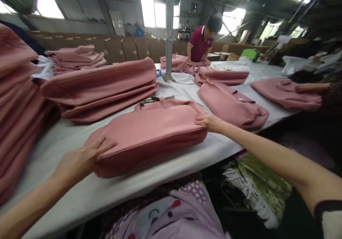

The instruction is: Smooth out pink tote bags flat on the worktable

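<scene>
A pink bag [152, 125] lies on its side on the white-covered table in front of me, its seamed edge facing me and its short handles at the far side. My left hand [89, 153] grips its near left corner, with fingers over the top; this hand is slightly blurred. At the bag's right end, my right hand [211, 122] pinches the corner, its fingers closed on the material. Just right of it lies another pink bag [229, 105], apart from my hand. Behind my bag stands a stack of pink bags [107, 85].
A tall pink pile [18, 117] rises at the left. A metal post [170, 28] stands at the table's far side. A person in a maroon shirt [199, 42] bends over pink pieces beyond. At right, another person's hand [311, 86] touches a pink bag [287, 94].
</scene>
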